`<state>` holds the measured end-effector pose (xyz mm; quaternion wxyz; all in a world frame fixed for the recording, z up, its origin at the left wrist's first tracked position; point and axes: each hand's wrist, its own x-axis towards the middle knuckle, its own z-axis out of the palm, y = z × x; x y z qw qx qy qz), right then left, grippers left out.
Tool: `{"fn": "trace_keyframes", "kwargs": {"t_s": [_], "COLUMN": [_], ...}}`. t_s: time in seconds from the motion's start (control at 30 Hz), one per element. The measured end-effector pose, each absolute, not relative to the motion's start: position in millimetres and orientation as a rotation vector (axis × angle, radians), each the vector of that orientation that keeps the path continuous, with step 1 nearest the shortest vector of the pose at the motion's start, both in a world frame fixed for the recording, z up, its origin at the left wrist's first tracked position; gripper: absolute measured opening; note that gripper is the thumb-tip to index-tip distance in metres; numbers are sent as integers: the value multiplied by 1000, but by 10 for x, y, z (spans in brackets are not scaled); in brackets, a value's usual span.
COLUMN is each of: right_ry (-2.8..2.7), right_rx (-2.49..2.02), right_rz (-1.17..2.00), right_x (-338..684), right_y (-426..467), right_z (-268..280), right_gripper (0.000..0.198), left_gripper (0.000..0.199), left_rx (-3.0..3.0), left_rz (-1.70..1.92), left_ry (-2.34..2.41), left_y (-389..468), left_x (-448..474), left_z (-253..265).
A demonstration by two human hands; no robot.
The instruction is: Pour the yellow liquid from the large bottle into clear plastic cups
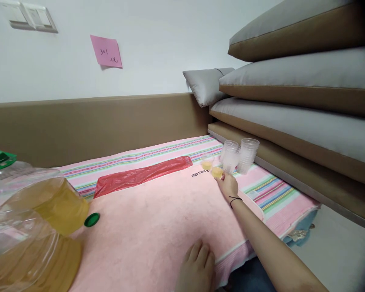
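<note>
My right hand reaches to the far right part of the pink towel, its fingers closed on a small clear plastic cup holding some yellow liquid. Just behind it stands another cup, also with a little yellow liquid. Two stacks of clear cups, the left stack and the right stack, stand beyond that hand. Near the front edge my left hand lies on the towel, fingers together and extended, holding nothing.
Large clear jugs of yellow liquid crowd the left side, a green cap beside them. A red plastic bag lies along the towel's back edge. Stacked cushions rise on the right. Striped cloth covers the surface beneath.
</note>
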<state>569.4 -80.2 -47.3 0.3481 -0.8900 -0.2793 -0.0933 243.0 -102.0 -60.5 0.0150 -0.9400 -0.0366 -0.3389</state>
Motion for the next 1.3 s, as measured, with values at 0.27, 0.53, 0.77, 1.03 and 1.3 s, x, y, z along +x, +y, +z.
{"fn": "trace_keyframes", "kwargs": {"t_s": [0.27, 0.53, 0.77, 1.03, 1.3], "right_ry": [-584, -485, -470, -376, -394], "right_rx": [-2184, -1953, -1977, -1983, -1896], "right_rz": [-247, -411, -525, -556, -621], "right_x": [5781, 6120, 6239, 6161, 6115], "right_y": [-997, -1208, -907, -807, -875], "right_z": [-282, 341, 586, 536, 635], "right_gripper": [25, 47, 62, 55, 57], "left_gripper": [22, 24, 16, 35, 25], "left_rx": [-2941, -2934, -2817, -2747, -2774], "left_rz": [-1077, -1139, -1291, -1385, -1350], "left_ry": [-123, -113, -69, -89, -98], "left_y": [-1011, -961, -894, -905, -902], "left_x": [2438, 2435, 2509, 2567, 2556], "left_z": [-561, -560, -660, -638, -664]}}
